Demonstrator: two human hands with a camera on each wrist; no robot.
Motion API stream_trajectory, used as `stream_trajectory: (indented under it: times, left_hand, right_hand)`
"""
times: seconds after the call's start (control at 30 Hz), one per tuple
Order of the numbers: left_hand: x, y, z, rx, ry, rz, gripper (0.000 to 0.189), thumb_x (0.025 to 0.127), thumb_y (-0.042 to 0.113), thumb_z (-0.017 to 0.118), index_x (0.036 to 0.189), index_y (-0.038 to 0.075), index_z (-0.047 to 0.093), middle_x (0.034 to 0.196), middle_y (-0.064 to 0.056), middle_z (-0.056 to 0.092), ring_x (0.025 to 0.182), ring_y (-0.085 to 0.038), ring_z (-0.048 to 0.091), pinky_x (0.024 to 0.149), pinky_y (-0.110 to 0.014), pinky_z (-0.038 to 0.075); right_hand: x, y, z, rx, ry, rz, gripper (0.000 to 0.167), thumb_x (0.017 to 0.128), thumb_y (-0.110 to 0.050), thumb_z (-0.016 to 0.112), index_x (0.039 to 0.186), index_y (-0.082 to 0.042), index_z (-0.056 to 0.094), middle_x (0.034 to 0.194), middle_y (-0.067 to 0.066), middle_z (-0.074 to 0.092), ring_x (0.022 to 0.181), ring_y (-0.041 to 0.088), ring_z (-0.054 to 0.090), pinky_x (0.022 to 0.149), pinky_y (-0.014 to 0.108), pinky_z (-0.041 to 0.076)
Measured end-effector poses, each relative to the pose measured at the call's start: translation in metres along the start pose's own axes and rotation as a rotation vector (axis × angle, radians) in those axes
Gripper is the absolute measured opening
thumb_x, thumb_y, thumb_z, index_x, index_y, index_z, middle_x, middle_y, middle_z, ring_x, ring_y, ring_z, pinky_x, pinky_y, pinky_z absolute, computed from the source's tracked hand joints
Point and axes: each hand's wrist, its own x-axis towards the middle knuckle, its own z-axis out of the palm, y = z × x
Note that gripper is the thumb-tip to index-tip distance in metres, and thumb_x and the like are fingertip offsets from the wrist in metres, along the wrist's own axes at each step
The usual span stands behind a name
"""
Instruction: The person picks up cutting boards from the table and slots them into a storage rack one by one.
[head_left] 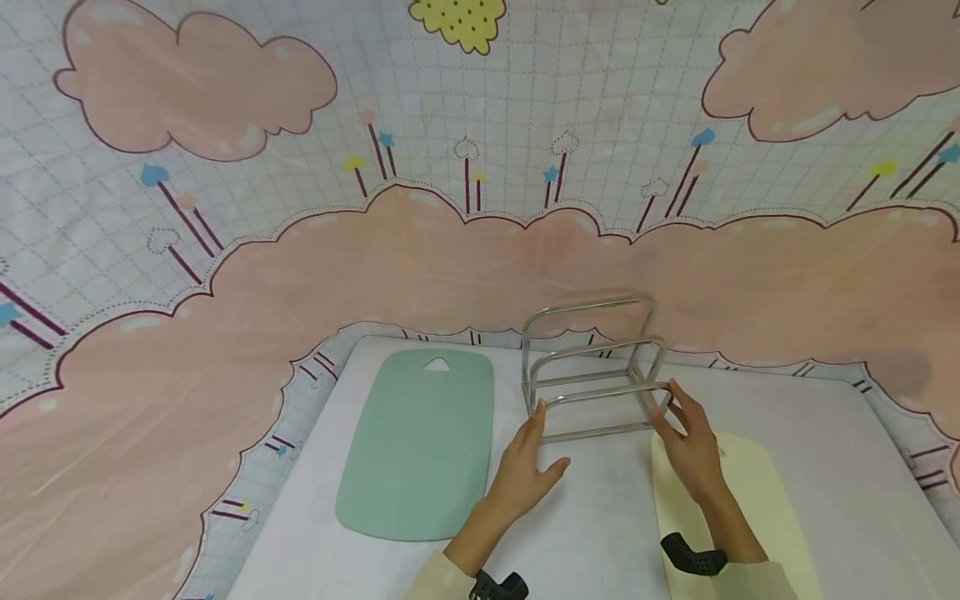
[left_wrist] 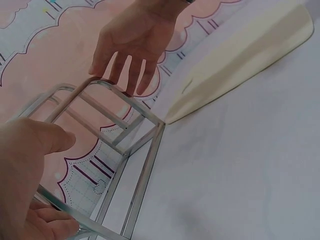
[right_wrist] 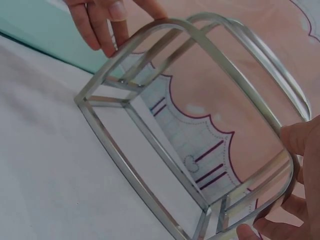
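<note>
1. Metal rack [head_left: 600, 394] is on far part of table [head_left: 592, 517], right of green board [head_left: 420, 450].
2. R. hand [head_left: 692, 442] grips rack's R. end.
3. L. hand [head_left: 522, 471] touches L. end (fingers partly hidden); if it clasps, I cannot tell.
4. Yellow board [head_left: 757, 483]: partly covered by R. arm [head_left: 731, 525], cut off at bottom.
</note>
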Motion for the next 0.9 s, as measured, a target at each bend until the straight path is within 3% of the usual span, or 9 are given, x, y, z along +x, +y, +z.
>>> stream_trajectory:
  times: [0.23,0.43,0.57,0.67,0.9]
  left_hand:
    - [-0.009,0.0,-0.006,-0.025,-0.01,-0.042,0.083,0.09,0.026,0.068,0.154,0.009,0.017,0.141,-0.026,0.041,0.125,-0.04,0.045,0.093,-0.055,0.044]
    - [-0.015,-0.002,-0.012,0.009,0.024,-0.04,0.084,0.088,0.023,0.07,0.153,0.007,0.02,0.139,-0.026,0.043,0.123,-0.04,0.047,0.091,-0.054,0.045]
    - [-0.019,-0.003,-0.016,-0.003,0.038,-0.026,0.083,0.087,0.02,0.072,0.152,0.005,0.022,0.139,-0.026,0.043,0.123,-0.041,0.048,0.092,-0.053,0.045]
    - [-0.021,-0.004,-0.018,-0.009,0.04,-0.021,0.084,0.087,0.019,0.072,0.152,0.006,0.021,0.138,-0.027,0.043,0.122,-0.041,0.048,0.091,-0.054,0.045]
    - [-0.025,-0.013,-0.023,0.002,0.023,-0.001,0.086,0.087,0.02,0.071,0.153,0.009,0.018,0.141,-0.026,0.041,0.124,-0.04,0.047,0.092,-0.052,0.045]
  right_hand:
    - [-0.006,-0.003,0.006,0.006,-0.01,-0.015,0.065,0.1,-0.026,0.051,0.154,-0.014,0.017,0.15,0.021,0.02,0.136,0.043,0.027,0.1,0.056,0.034]
    - [-0.01,-0.001,0.012,-0.013,-0.013,-0.042,0.064,0.1,-0.026,0.052,0.154,-0.016,0.019,0.149,0.019,0.023,0.134,0.041,0.03,0.098,0.05,0.037]
    - [-0.014,0.001,0.015,-0.021,-0.006,-0.071,0.064,0.1,-0.023,0.053,0.154,-0.015,0.02,0.149,0.019,0.024,0.133,0.042,0.031,0.095,0.027,0.044]
    - [-0.019,0.001,0.019,-0.013,0.006,-0.091,0.064,0.099,-0.019,0.055,0.153,-0.014,0.022,0.148,0.019,0.026,0.133,0.044,0.032,0.087,0.008,0.039]
    - [-0.03,-0.003,0.024,0.006,0.014,-0.108,0.065,0.098,-0.018,0.056,0.153,-0.015,0.022,0.147,0.02,0.026,0.132,0.044,0.032,0.083,0.003,0.036]
